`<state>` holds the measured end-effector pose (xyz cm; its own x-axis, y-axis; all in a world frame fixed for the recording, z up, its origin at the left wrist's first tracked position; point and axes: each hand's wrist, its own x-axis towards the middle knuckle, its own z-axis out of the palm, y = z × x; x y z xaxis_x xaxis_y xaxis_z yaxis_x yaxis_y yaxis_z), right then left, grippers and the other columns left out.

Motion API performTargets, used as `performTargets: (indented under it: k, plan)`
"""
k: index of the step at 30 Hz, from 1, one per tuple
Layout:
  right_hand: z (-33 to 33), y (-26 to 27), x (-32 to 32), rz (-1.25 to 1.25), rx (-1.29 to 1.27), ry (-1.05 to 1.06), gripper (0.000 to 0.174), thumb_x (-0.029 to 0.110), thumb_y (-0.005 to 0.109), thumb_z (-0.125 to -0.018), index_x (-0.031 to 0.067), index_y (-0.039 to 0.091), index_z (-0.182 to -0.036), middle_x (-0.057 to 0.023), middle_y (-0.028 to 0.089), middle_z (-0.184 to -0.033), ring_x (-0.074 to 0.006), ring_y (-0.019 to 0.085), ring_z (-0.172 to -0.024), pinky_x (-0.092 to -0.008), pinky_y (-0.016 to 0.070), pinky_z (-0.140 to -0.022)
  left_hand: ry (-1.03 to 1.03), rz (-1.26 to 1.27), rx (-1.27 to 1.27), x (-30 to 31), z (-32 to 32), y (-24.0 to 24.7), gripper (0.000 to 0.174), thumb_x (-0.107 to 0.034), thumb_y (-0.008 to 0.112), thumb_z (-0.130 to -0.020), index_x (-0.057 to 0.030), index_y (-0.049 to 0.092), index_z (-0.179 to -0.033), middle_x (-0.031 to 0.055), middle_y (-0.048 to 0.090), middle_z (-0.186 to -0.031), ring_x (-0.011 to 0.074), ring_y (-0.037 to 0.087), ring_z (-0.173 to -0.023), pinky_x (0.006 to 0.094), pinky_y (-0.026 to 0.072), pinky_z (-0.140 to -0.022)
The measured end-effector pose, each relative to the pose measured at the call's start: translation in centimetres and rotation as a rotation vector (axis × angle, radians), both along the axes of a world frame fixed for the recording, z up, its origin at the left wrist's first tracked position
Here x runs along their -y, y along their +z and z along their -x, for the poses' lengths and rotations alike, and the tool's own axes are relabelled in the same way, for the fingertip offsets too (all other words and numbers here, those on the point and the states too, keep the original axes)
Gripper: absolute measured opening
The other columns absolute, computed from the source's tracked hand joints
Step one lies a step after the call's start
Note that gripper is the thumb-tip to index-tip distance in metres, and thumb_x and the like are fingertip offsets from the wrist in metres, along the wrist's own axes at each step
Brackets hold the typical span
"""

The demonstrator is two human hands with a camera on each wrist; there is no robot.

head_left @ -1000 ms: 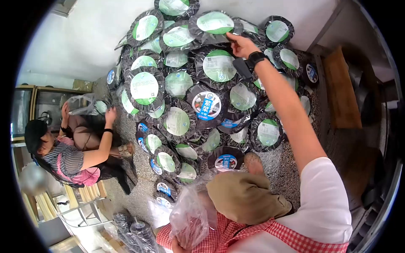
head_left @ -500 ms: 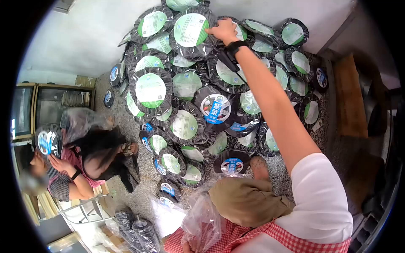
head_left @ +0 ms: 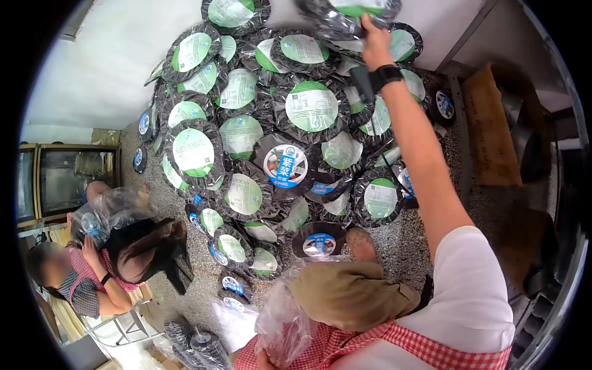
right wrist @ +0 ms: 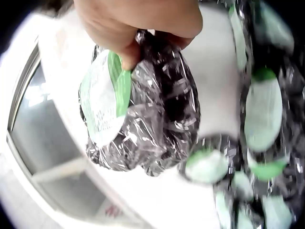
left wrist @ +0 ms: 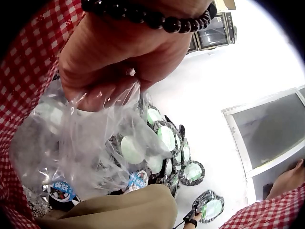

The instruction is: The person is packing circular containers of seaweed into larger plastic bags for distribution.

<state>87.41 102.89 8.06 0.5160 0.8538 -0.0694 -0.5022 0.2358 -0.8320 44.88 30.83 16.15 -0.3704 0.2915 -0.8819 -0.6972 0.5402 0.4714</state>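
Well, wrapped packet (right wrist: pixel 147 124), right hand (right wrist: pixel 140 19) pinching it

The grey pebbled floor (head_left: pixel 410 246) carries a heap of round, flat, black packets in clear wrap with green-and-white labels (head_left: pixel 311 106), just below and left of the right hand's (head_left: pixel 377 48) grip. Well to the grip's lower left stand black bundles in clear wrap (head_left: pixel 209 349); to its right, a brown box (head_left: pixel 493 132).

The packet pile (head_left: pixel 311 106) lies right of 1 person (head_left: pixel 87 279), left of 1 box (head_left: pixel 490 129).
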Motion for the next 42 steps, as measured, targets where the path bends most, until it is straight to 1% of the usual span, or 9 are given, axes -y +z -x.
performTargets:
  k: [4,6,13,16,22,24,25,34,42]
  plan:
    - [-8.6,-15.5,-6.0,0.546,0.511,-0.086,0.055,0.025,0.078,-0.070,-0.0069,0.053,-0.107,-0.0104,0.059,-0.102,-0.0193,0.056,-0.090,-0.0337,0.0433,-0.073,0.019,0.098,-0.082,-4.2,-2.1,1.2,0.037,-0.031,0.045,-0.092,-0.0055,0.052,-0.118,0.0078,0.056,-0.110,0.0217,0.050,-0.103,0.0342,0.0419,-0.090]
    - [-6.0,-15.0,-4.3,0.413,0.145,0.045,0.056,0.026,0.078,-0.069,-0.0058,0.053,-0.107,-0.0107,0.059,-0.103,-0.0208,0.056,-0.088,-0.0340,0.0425,-0.074,0.008,0.092,-0.071,-3.9,-1.9,1.1,0.036,-0.029,0.045,-0.092,-0.0045,0.052,-0.117,0.0080,0.056,-0.110,0.0217,0.050,-0.104,0.0337,0.0417,-0.090]
    - [-3.4,-7.6,3.7,0.220,-0.191,0.184,0.019,0.020,0.073,-0.075,0.0104,0.058,-0.072,-0.0003,0.058,-0.072,-0.0116,0.046,-0.054,-0.0260,0.0294,-0.047,0.048,-0.164,-0.418,-6.2,-5.7,4.3,0.024,-0.022,0.047,-0.090,-0.0025,0.055,-0.103,0.0061,0.058,-0.092,0.0185,0.053,-0.077,0.0347,0.0463,-0.075]
    - [0.4,0.8,13.6,-0.049,-0.398,0.583,0.017,0.016,0.059,-0.087,0.0042,0.061,-0.098,-0.0046,0.065,-0.094,-0.0135,0.060,-0.083,-0.0287,0.0486,-0.075,-0.105,-0.434,-0.632,-4.7,-6.1,2.1,0.021,-0.007,0.048,-0.085,0.0020,0.058,-0.101,0.0090,0.060,-0.098,0.0177,0.056,-0.087,0.0296,0.0463,-0.075]
    - [11.6,13.1,42.6,0.112,-0.408,0.888,0.013,0.014,0.059,-0.087,0.0042,0.058,-0.096,-0.0017,0.062,-0.092,-0.0111,0.059,-0.083,-0.0272,0.0486,-0.072,-0.180,-0.965,-0.548,-9.5,-14.8,6.8,0.062,-0.010,0.063,-0.077,0.0031,0.035,-0.131,0.0150,0.053,-0.117,0.0283,0.054,-0.106,0.0388,0.0425,-0.093]
    - [13.0,10.7,50.5,0.048,0.089,0.994,0.018,0.012,0.063,-0.084,-0.0012,0.060,-0.096,-0.0009,0.063,-0.088,-0.0077,0.055,-0.072,-0.0210,0.0430,-0.061,-0.485,-0.916,-1.107,-7.4,-14.5,4.3,0.076,-0.006,0.068,-0.071,0.0020,0.027,-0.134,0.0128,0.058,-0.109,0.0283,0.055,-0.102,0.0370,0.0439,-0.090]
    - [13.0,11.6,53.6,-0.004,0.457,1.093,0.023,0.007,0.067,-0.080,-0.0044,0.060,-0.098,-0.0037,0.064,-0.091,-0.0089,0.057,-0.074,-0.0230,0.0457,-0.064,-0.167,-0.818,-0.945,-6.7,-15.1,2.7,0.075,-0.004,0.068,-0.070,0.0018,0.029,-0.133,0.0116,0.059,-0.107,0.0257,0.056,-0.099,0.0347,0.0446,-0.088]
    - [5.7,10.4,58.5,-0.193,0.281,1.451,0.107,0.029,0.088,-0.052,0.0037,0.024,-0.134,-0.0141,0.026,-0.140,-0.0248,0.033,-0.127,-0.0395,0.0297,-0.103,0.061,-0.984,-0.537,2.4,-11.9,2.7,0.041,0.005,0.064,-0.077,0.0006,0.052,-0.116,0.0062,0.061,-0.105,0.0148,0.058,-0.094,0.0286,0.0464,-0.085]
    - [7.0,16.3,56.8,-0.624,1.292,1.368,0.067,0.031,0.084,-0.055,0.0039,0.054,-0.108,-0.0207,0.012,-0.146,-0.0360,0.017,-0.135,-0.0453,0.0180,-0.106,-0.452,-0.925,-0.742,5.1,-12.9,2.9,0.042,0.004,0.075,-0.065,0.0032,0.059,-0.104,0.0086,0.058,-0.104,0.0160,0.055,-0.096,0.0281,0.0446,-0.082]
